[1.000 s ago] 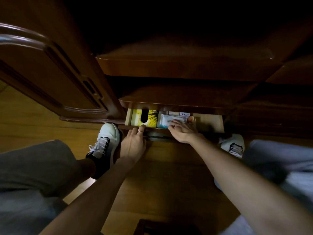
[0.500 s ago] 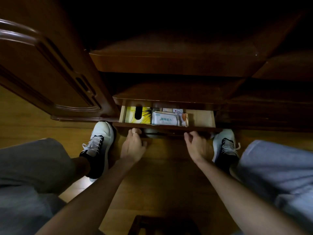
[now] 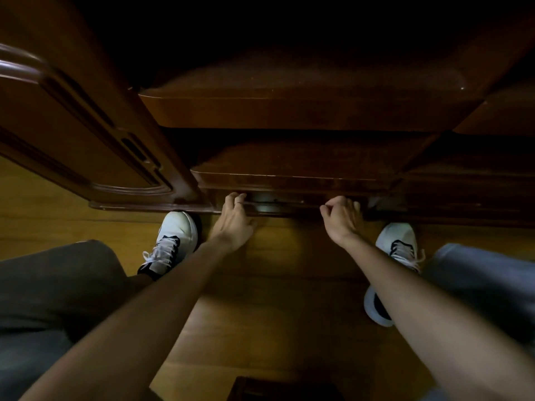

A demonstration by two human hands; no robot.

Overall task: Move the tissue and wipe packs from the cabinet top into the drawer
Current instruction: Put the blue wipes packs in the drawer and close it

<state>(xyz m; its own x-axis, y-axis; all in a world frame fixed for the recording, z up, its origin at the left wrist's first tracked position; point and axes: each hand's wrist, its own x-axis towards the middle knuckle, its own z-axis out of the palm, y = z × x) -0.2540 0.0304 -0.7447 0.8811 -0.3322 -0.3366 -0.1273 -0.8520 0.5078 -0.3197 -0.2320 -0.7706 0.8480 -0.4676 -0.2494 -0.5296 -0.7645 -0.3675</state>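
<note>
Below, the dark brown wooden drawer (image 3: 289,205) sits pushed flush into the base of the dark wooden cabinet (image 3: 304,111), its inside hidden; the tissue and wipe packs cannot be seen. Left hand (image 3: 233,224): fingers extended, tips resting on the drawer front, gripping nothing, a thin ring on one finger. Right hand (image 3: 341,217): fingers curled loosely against the drawer front, empty. Two white sneakers (image 3: 175,241) flank the hands on the yellow-brown wooden floor (image 3: 275,314).
</note>
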